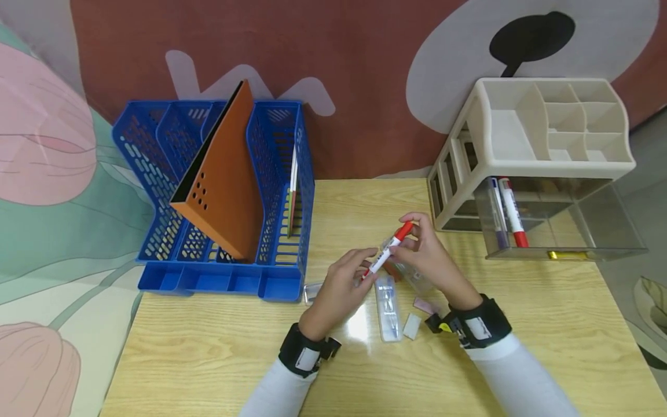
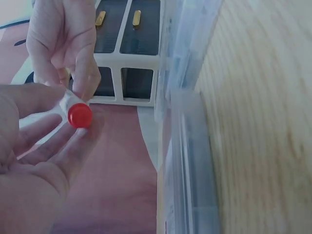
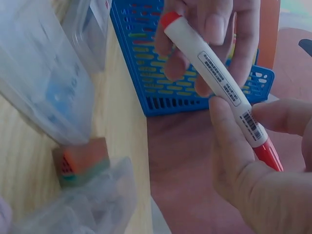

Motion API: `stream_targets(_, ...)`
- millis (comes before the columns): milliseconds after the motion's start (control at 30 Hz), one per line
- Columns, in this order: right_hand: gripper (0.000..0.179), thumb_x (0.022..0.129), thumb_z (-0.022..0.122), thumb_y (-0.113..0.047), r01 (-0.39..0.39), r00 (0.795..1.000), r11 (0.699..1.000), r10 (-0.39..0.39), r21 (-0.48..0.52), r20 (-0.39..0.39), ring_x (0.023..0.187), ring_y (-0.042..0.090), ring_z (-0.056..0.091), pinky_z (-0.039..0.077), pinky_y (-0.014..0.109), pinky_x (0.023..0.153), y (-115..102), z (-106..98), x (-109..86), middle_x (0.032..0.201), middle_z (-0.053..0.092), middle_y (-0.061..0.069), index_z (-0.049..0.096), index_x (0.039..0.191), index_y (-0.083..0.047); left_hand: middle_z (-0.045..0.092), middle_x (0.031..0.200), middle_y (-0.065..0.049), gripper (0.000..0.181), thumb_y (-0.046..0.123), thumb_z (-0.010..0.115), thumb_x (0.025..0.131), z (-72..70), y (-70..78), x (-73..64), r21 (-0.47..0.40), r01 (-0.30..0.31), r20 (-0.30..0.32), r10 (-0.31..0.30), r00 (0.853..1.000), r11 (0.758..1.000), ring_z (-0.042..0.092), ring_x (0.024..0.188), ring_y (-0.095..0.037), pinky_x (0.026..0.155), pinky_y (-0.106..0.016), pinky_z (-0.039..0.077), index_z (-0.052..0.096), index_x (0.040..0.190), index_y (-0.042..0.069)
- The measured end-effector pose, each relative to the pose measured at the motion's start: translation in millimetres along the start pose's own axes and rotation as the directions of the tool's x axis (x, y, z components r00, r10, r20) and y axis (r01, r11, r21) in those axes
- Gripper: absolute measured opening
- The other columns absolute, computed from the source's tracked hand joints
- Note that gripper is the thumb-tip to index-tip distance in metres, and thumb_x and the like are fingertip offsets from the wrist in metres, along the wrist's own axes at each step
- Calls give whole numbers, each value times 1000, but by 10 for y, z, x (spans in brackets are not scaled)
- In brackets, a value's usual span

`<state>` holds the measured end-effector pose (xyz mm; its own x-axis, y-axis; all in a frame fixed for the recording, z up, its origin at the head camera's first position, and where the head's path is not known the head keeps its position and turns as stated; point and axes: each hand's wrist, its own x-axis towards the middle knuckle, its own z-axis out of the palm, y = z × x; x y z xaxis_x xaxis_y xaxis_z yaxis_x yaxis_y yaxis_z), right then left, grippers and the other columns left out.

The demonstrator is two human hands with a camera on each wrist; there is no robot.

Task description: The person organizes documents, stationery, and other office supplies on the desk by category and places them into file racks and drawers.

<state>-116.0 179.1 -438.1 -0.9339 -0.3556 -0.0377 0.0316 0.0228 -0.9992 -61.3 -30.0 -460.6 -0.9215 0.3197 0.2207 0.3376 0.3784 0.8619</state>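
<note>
Right hand point(image 1: 429, 258): grip pinches the marker point(image 1: 387, 253) above the worktop point(image 1: 208, 353), toward the rear edge. Left hand point(image 1: 339, 286): at the marker's other end; cannot tell whether grip is closed. Support both ends evenly.

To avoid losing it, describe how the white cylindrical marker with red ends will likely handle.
The marker would probably roll if nudged, given its round barrel. It seems stiff, unbent where the right hand pinches it. Its smooth surface may be slightly slippery.
</note>
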Motion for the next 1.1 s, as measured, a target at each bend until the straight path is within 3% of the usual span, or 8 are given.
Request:
stream_targets(67,64,91,58,18,-2,1000,1000,2,24,-1,94,9,71,65,36,81,13,23,-12,114,52,16,22,142,5,68,125,-12,46,-4,73,92,9,6,1,-5,9,-24,-9,1000,1000,73,103,-20,84,-16,59,63,137,3)
stream_targets(167,60,92,58,18,-3,1000,1000,3,-1,0,96,7,70,63,28,82,42,37,-42,118,52,23,23,139,6,72,119,-9,41,-3,73,92,8,5,-7,58,6,-44,-3,999,998,72,99,-16,83,-19,60,68,132,5)
stream_targets(333,49,93,66,11,11,1000,974,-10,-228,4,99,12,65,58,19,84,94,-11,-108,121,56,29,39,133,8,72,119,-5,31,2,68,98,-27,-18,-38,132,-6,-1,6,1000,991,69,105,-13,89,-23,60,71,128,9)
stream_targets(467,35,92,73,1,26,999,896,-6,-444,47,97,19,65,59,23,81,104,-52,-185,114,66,17,61,125,-1,72,120,-2,29,2,66,99,-91,-30,-59,199,-28,54,18,998,980,68,112,-13,95,-26,58,72,126,11)
stream_targets(600,27,90,77,-1,103,992,815,-45,-571,116,95,17,66,59,23,79,104,-55,-271,110,71,9,72,116,-10,73,119,-1,25,2,66,99,-156,-36,-54,264,-93,94,71,993,960,67,114,-14,98,-29,57,74,121,11)
stream_targets(833,25,90,78,-3,195,977,686,-75,-701,199,98,17,70,62,33,82,44,23,-371,114,75,3,75,114,-12,74,116,-1,23,-2,63,99,-203,17,-25,306,-162,168,114,979,938,66,114,-15,101,-27,56,77,113,10)
stream_targets(967,28,90,77,-2,204,973,637,-51,-743,224,97,17,70,62,35,82,13,63,-409,115,75,6,73,117,-9,73,117,-2,23,-2,63,99,-207,50,-25,319,-190,187,135,973,928,65,115,-15,101,-26,56,77,114,9)
stream_targets(1100,34,90,78,-3,253,962,595,-69,-763,264,104,20,71,61,39,86,15,78,-443,117,74,6,72,122,-9,72,117,-1,22,-1,62,100,-199,50,-36,278,-216,162,176,971,936,65,115,-13,102,-23,54,76,114,8)
